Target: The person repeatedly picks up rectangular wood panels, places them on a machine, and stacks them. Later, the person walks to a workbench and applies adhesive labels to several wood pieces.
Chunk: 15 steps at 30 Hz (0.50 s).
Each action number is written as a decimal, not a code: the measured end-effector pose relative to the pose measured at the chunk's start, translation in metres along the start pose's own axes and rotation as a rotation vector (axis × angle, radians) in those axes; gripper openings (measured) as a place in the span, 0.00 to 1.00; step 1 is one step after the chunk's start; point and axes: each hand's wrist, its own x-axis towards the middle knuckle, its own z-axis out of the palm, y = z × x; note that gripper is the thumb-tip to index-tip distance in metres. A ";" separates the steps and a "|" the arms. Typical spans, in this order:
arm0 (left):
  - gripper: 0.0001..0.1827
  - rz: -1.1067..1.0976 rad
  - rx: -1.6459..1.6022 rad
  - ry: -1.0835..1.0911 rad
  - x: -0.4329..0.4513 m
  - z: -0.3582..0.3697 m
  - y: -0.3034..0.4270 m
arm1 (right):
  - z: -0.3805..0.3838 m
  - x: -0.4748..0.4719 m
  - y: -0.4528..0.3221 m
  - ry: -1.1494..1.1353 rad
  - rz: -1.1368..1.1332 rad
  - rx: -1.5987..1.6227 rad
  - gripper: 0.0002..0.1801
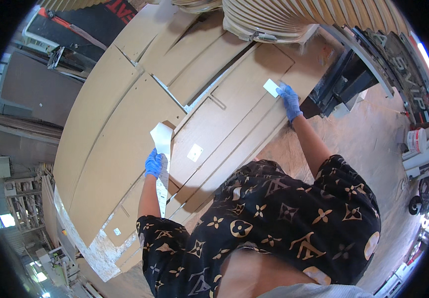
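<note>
My left hand (153,164), in a blue glove, grips a long strip of white labels (163,177) whose upper end curls over. The lower part of the strip bears print and hangs beside my forearm. Farther right, my right hand (290,101), also gloved in blue, pinches a small white label (271,88) at its edge, over a cut board panel (233,108). I cannot tell whether that label touches the board. One printed label (195,152) lies flat on a panel between my hands. Another printed label (116,231) is on a smaller piece at lower left.
Cut brown panels (113,138), divided by dark grooves, cover the large machine bed. Ribbed dust hoses (311,16) hang over its far side, near a dark machine frame (339,80). A white bucket (416,140) stands at right. Stacked sheets (39,83) are at left.
</note>
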 end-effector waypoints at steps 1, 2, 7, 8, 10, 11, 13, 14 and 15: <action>0.20 -0.035 0.011 0.055 0.001 -0.002 0.004 | 0.004 -0.010 0.000 -0.030 -0.074 0.042 0.09; 0.20 -0.075 0.032 0.081 0.003 -0.006 0.011 | 0.002 -0.006 -0.004 -0.034 0.006 0.005 0.09; 0.19 0.040 0.295 0.287 -0.001 -0.043 0.081 | 0.025 -0.025 -0.037 -0.044 -0.046 0.014 0.05; 0.19 -0.010 0.332 0.239 -0.006 -0.049 0.097 | 0.035 -0.025 -0.046 -0.120 -0.064 0.062 0.05; 0.19 -0.041 0.414 0.184 -0.016 -0.058 0.121 | 0.063 -0.029 -0.063 -0.068 -0.049 0.114 0.05; 0.19 -0.076 0.414 0.193 -0.019 -0.062 0.129 | 0.079 -0.027 -0.072 -0.186 -0.120 0.177 0.06; 0.19 -0.078 0.454 0.169 -0.026 -0.070 0.142 | 0.116 -0.031 -0.084 -0.314 -0.240 0.293 0.08; 0.19 -0.076 0.457 0.205 -0.029 -0.076 0.147 | 0.132 -0.031 -0.088 -0.299 -0.205 0.309 0.09; 0.19 -0.074 0.471 0.214 -0.032 -0.083 0.152 | 0.144 -0.028 -0.093 -0.318 -0.195 0.329 0.10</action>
